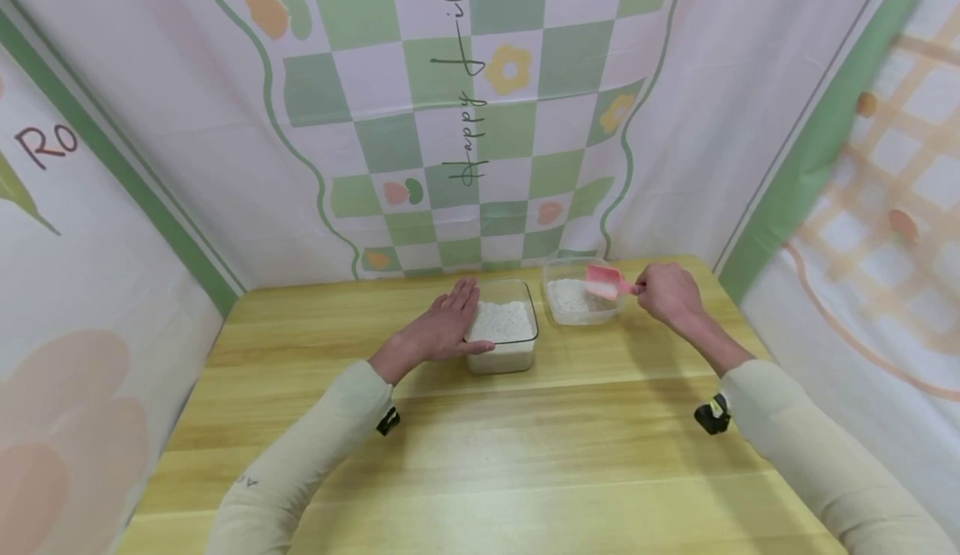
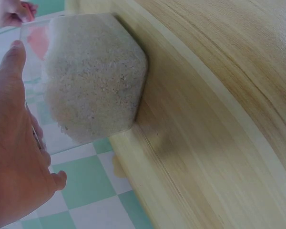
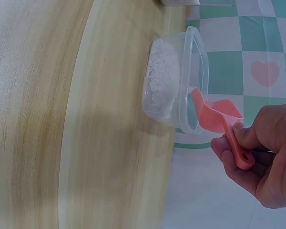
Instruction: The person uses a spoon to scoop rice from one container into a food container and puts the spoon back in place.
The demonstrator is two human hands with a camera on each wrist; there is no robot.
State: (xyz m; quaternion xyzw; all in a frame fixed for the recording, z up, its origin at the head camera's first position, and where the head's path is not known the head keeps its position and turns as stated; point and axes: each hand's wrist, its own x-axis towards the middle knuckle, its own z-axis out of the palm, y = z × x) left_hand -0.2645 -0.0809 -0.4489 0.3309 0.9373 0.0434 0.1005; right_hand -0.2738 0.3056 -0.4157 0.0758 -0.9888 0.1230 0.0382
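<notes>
My left hand [image 1: 442, 327] lies with straight fingers against the left side and rim of a clear square container [image 1: 501, 363]. Rice [image 2: 95, 76] fills much of that container, its grains visible through the wall in the left wrist view. To the right stands a smaller clear plastic box [image 3: 185, 81] with white, grainy stuff [image 3: 163, 74] in its lower part. My right hand [image 1: 670, 295] grips the handle of a pink scoop [image 3: 218, 117]. The scoop's bowl is over the plastic box, near its rim, and some white shows in it in the head view.
Both containers stand near the back edge of a light wooden table [image 1: 465, 455]. Behind it hangs a cloth [image 1: 510, 130] with green and white checks. More printed cloth [image 1: 892, 230] hangs at the right and left sides.
</notes>
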